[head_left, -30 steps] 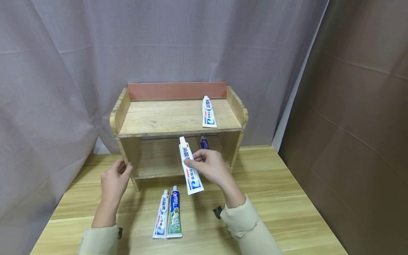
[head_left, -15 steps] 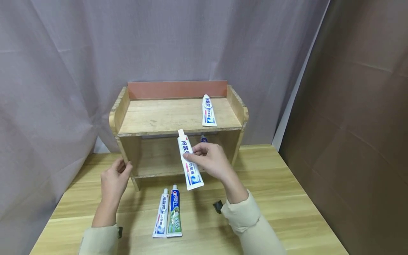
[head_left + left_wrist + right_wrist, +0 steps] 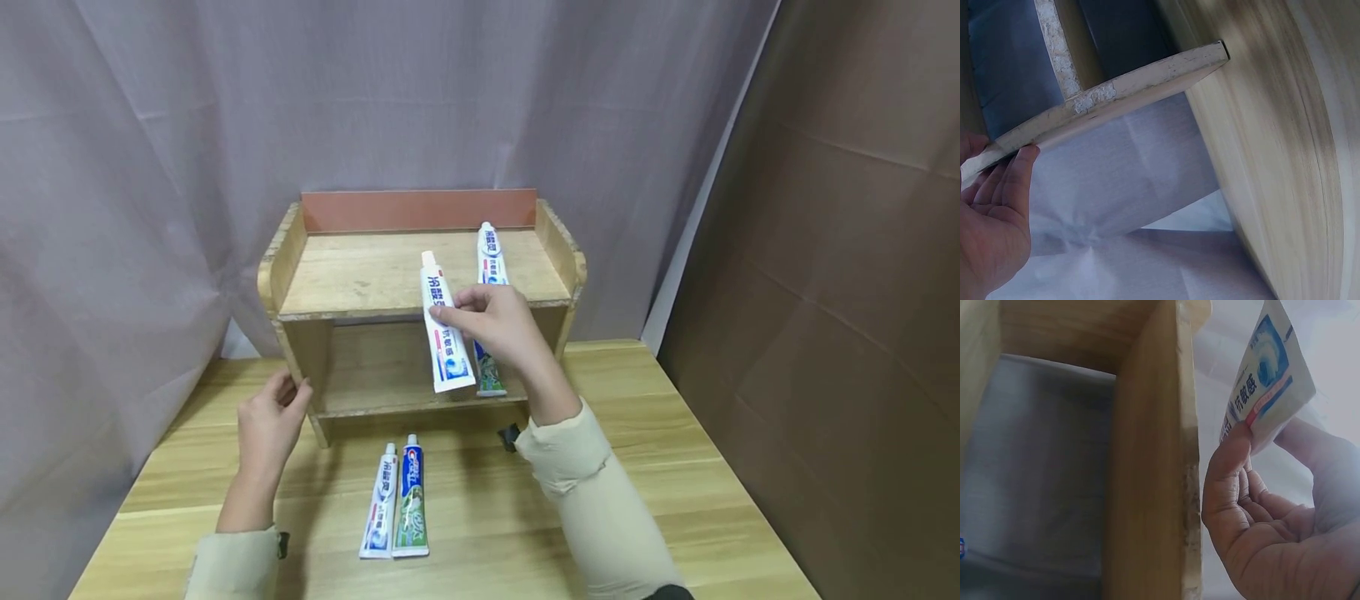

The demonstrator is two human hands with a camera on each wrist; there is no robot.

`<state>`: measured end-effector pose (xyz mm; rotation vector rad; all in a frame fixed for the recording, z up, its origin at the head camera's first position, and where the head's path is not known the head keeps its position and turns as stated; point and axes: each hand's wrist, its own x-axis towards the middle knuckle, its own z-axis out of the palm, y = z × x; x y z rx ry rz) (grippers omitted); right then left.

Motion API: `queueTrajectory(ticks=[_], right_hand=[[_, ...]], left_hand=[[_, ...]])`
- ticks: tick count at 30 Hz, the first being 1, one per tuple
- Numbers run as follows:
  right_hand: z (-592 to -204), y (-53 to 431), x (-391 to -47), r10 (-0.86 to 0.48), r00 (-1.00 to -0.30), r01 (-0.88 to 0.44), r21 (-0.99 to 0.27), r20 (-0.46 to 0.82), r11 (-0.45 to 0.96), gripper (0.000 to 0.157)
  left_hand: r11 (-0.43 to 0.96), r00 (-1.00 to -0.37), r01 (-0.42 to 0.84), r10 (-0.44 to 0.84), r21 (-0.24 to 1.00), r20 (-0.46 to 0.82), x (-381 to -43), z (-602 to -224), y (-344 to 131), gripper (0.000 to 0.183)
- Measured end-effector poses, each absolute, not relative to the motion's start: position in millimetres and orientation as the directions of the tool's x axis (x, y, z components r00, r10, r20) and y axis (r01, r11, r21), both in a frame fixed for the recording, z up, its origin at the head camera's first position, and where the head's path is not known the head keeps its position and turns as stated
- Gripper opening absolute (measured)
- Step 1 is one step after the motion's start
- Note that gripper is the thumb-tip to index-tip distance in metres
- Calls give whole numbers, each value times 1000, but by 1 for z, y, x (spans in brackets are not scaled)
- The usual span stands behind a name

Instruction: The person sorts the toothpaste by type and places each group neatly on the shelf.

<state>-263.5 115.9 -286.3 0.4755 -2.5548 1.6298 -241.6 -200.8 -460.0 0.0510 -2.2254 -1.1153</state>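
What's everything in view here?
Table: 1, tan, below.
Wooden rack: 1, tan and terracotta, on table.
White toothpaste tubes: 3, white-blue, one held, one on upper shelf, one on table.
Crest toothpaste tube: 1, blue-green, on table.
Half-hidden toothpaste tube: 1, blue-green, on lower shelf.
Curtain: 1, grey, behind.
Sheet: 1, brown, right.
Sleeves: 2, cream, at bottom.
Unclear pieces: 3, black, by sleeves.
Left hand: 1, bare, gripping rack's side.
Right hand: 1, bare, pinching held tube.

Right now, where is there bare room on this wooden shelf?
In the head view, the upper board and lower board are bare between the left wall and the held white toothpaste tube. Crowded: the right part, with another white tube above, a blue-green tube below.
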Motion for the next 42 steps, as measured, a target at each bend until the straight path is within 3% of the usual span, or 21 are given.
queueTrajectory(ticks=[15,21,30,42], right_hand=[[-251,103,-298,-159,-973,-221,-884,169,412,32],[-230,91,-322,-158,-969,-246,-800,190,548,33],[-217,78,-353,-152,-985,-170,-653,84,738,30],[-220,76,-370,-121,-990,-144,-564,79,813,30]], left_hand=[[651,-786,233,-311,722,534,-242,-460,-200,23],[655,-778,246,-306,715,549,-243,-459,-201,23],[642,-799,219,-314,735,512,-242,-460,-199,24],[643,-779,244,-315,726,541,-241,-459,-200,22]])
